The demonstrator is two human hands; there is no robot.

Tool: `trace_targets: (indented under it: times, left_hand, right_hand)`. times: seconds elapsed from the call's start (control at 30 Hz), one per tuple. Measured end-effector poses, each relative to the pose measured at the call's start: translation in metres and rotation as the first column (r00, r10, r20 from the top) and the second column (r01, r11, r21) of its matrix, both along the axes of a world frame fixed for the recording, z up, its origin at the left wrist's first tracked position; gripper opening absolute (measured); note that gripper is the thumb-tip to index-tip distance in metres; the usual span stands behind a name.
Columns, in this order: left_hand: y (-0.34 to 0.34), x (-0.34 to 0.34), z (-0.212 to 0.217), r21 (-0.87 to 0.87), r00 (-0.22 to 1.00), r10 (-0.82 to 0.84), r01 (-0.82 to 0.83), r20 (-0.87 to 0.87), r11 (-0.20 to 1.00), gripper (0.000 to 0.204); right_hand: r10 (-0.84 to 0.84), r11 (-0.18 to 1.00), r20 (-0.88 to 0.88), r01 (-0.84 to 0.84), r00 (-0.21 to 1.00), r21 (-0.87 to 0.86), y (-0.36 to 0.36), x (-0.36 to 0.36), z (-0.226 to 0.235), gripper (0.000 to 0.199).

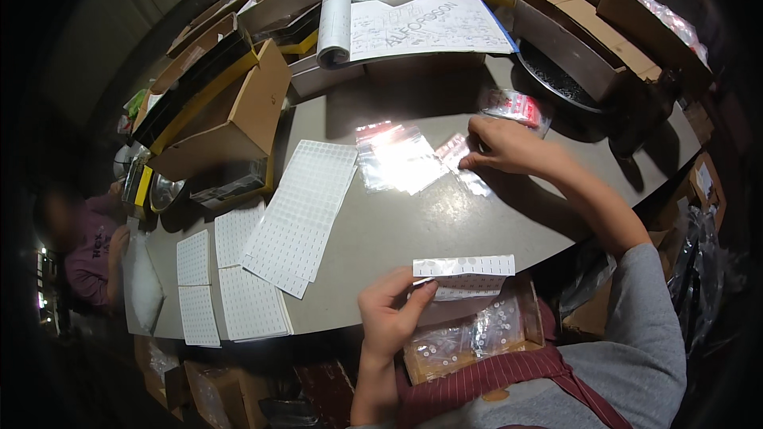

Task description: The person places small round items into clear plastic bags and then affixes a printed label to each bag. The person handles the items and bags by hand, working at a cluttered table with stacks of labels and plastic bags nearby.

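Note:
My left hand (389, 310) pinches a folded sheet of small round labels (465, 268) between thumb and fingers, near the table's front edge. Farther off to the right, my right hand (509, 145) has thumb and fingertips closed on a small clear plastic bag (453, 151) with a red strip. Just left of it lies a pile of clear zip bags (397, 160), shiny under the light. Below the label sheet, at my lap, a shallow cardboard box (536, 314) holds clear bags with small round white pieces in them.
White label sheets (306, 199) and several label stacks (250, 302) lie on the table's left. A writing pad (425, 25) rests at the back among cardboard boxes (230, 127). A red-and-clear packet (513, 106) sits near a dark round pan (556, 79). Another person (91, 250) is at far left.

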State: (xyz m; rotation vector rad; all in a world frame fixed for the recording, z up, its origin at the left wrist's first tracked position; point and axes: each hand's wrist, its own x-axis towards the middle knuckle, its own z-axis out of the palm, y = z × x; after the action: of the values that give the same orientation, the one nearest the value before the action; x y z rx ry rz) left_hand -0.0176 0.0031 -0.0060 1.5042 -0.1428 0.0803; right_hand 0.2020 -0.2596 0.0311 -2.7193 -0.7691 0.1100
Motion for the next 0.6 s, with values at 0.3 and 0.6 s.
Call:
trace_targets:
  times: [0.3, 0.6]
  left_hand:
    - [0.004, -0.005, 0.005, 0.067, 1.000, -0.004, 0.002, 0.026, 0.998, 0.021]
    - [0.002, -0.006, -0.006, 0.059, 0.998, -0.019, 0.016, 0.057, 0.998, 0.021]
  right_hand:
    - [0.073, 0.979, -0.070, -0.058, 0.995, 0.197, 0.004, 0.032, 0.007, 0.046]
    - [0.244, 0.910, 0.054, -0.248, 0.968, 0.332, 0.002, 0.057, -0.019, 0.028]
